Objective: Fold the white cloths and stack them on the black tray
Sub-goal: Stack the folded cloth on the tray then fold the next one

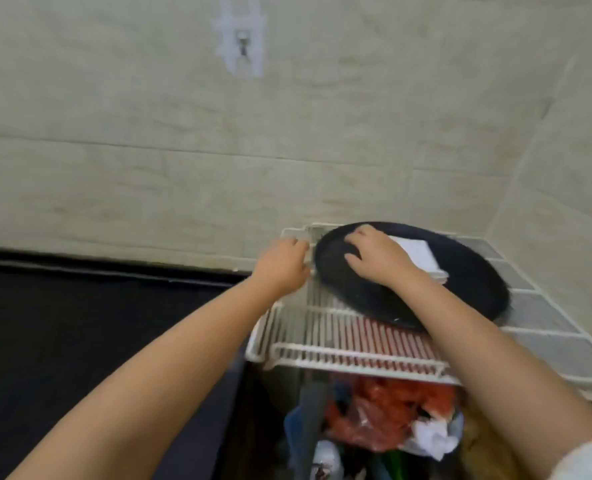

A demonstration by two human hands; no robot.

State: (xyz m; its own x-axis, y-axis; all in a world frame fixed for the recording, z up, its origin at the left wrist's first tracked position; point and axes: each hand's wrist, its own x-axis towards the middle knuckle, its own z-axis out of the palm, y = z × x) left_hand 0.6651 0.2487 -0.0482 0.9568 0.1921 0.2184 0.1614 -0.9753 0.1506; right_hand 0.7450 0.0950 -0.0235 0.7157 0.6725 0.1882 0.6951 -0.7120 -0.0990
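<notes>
While your right hand (379, 259) lies with relaxed fingers on the black tray (467, 289), beside the folded white cloths (421, 256) stacked there, your left hand (282, 265) curls at the wire rack (322, 344) edge, grip unclear. Stacking looks under way; next, fetch another cloth.

A tray (461, 289) lay on a wire rack (322, 344) that stood against the tiled wall (287, 150), in the corner. A folded cloth (419, 254) sat on the tray, toward its back. The right hand (377, 258) rested on the tray, partly over the cloth; the left hand (284, 265) was just left of the tray's edge, over the rack. Below the rack's front lay crumpled bags (391, 417). A counter (97, 341) stretched left of the rack.
</notes>
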